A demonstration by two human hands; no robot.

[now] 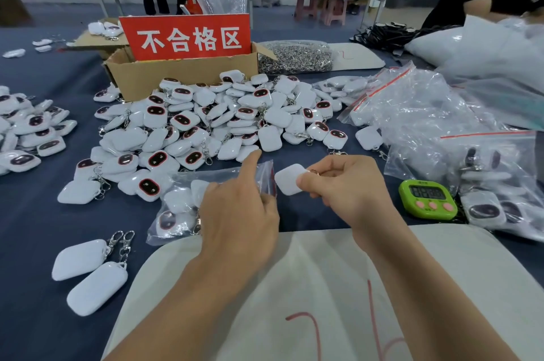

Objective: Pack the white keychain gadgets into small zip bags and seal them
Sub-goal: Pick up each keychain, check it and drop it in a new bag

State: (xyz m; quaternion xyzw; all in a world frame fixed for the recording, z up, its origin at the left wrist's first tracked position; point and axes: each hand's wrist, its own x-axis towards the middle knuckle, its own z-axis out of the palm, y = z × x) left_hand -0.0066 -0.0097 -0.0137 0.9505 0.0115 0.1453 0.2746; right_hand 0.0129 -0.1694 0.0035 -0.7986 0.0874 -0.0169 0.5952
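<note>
White gadget (288,182): held just above the table (35,287), toward the middle of its near edge, plain back up. Its key-ring end is in the fingers and its free end points left.
Right hand (344,186): thumb and curled fingers pinch the gadget at the ring end.
Zip bag (182,204): lies flat just left of the gadget, its long axis running left to right. It already holds several gadgets.
Bag mouth (268,181): the red-striped end faces the gadget, almost touching it.
Left hand (238,213): lower fingers curled at the mouth, apparently gripping the bag's lip; index finger straight, pointing toward the far edge.
Coming move, as judged: a short push leftward by the right hand, free end first, while the left hand keeps the mouth open.
Heap of gadgets (220,119): mid-table, beyond both hands.
Green timer (428,198): to the right of the right hand.
</note>
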